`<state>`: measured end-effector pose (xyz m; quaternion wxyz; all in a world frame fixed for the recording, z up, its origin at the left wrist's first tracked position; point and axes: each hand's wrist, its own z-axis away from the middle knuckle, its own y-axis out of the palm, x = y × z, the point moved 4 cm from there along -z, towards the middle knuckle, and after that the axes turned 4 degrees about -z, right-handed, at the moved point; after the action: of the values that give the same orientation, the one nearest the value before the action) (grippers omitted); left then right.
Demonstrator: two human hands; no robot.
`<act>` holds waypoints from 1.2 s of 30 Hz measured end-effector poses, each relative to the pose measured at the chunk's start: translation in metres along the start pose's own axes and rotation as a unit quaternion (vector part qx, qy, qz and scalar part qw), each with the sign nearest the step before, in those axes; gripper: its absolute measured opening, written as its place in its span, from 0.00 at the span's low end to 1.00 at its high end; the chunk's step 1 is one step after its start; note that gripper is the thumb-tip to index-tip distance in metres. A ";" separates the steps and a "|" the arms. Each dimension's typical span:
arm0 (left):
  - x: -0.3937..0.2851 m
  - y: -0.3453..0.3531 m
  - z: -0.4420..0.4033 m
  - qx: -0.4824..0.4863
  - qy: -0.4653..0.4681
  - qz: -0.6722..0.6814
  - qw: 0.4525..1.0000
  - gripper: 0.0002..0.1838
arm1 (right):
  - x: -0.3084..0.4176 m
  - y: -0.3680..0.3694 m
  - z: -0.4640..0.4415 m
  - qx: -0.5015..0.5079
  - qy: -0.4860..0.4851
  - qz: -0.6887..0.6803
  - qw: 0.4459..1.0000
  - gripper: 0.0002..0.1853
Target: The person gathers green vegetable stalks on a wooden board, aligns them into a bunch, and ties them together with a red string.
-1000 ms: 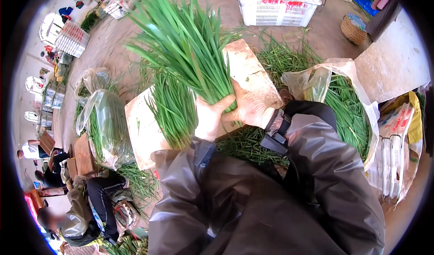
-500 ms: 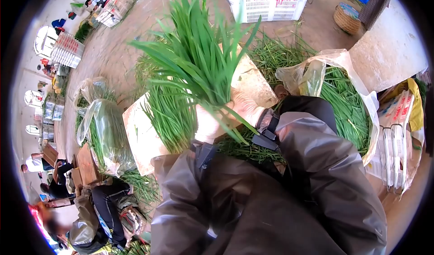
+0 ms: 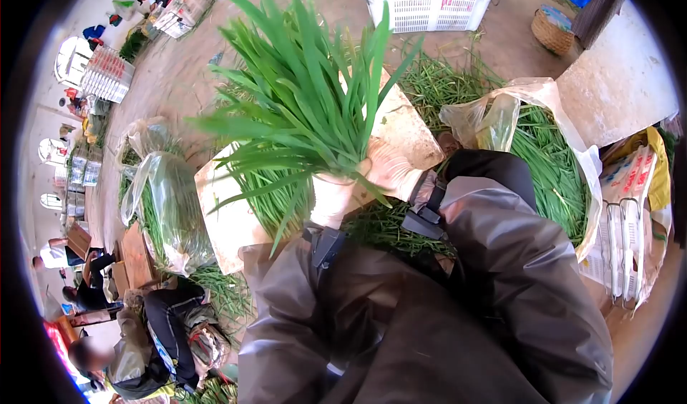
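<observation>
A thick bunch of long green leaves is gripped near its lower end by both hands. My left hand closes round it from the left, and my right hand wraps it from the right, the two touching. The leaf tips fan upward and outward, with some blades drooping over my left hand. Behind and left of the bunch, a second pile of green leaves lies on a pale board. Leaves partly hide the fingers.
An open plastic bag of greens stands at the right, a clear bag of greens at the left. White crates and a wicker basket stand farther off. A seated co-worker is at the lower left.
The bunch has tilted toward me, its leaf tips now spread wide, and several blades droop over my left hand and the pile. Both hands have stayed closed round it.
</observation>
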<state>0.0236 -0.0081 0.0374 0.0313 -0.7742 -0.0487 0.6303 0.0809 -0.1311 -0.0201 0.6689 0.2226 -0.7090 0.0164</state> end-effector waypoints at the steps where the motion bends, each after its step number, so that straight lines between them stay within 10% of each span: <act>1: -0.012 0.000 0.000 0.019 0.052 -0.106 0.993 0.23 | 0.005 0.003 0.003 -0.034 0.082 -0.157 0.984 0.26; 5: -0.002 0.008 -0.001 -0.038 0.025 0.018 0.999 0.24 | 0.008 0.007 0.007 -0.046 0.158 -0.265 0.950 0.36; 10: 0.028 0.004 0.006 -0.041 -0.097 0.147 0.983 0.26 | -0.013 -0.006 0.009 0.029 -0.031 0.076 0.996 0.37; 17: 0.030 0.003 0.003 -0.029 0.003 0.036 0.999 0.27 | -0.018 -0.012 0.006 0.016 -0.021 0.142 0.990 0.38; 28: 0.018 0.012 0.005 -0.060 -0.142 0.206 0.966 0.28 | -0.003 -0.013 0.008 0.036 0.022 0.196 0.980 0.39; 32: 0.028 0.008 0.006 -0.007 -0.056 0.076 0.995 0.19 | 0.069 0.003 0.022 0.038 0.054 0.397 0.915 0.40; 36: 0.015 0.009 0.009 -0.006 -0.055 0.055 0.997 0.22 | -0.015 -0.009 0.006 0.004 0.041 0.085 0.995 0.15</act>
<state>0.0183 -0.0154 0.0200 -0.0113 -0.7398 -0.0115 0.6727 0.0786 -0.1370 -0.0377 0.6926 0.1628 -0.6975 0.0853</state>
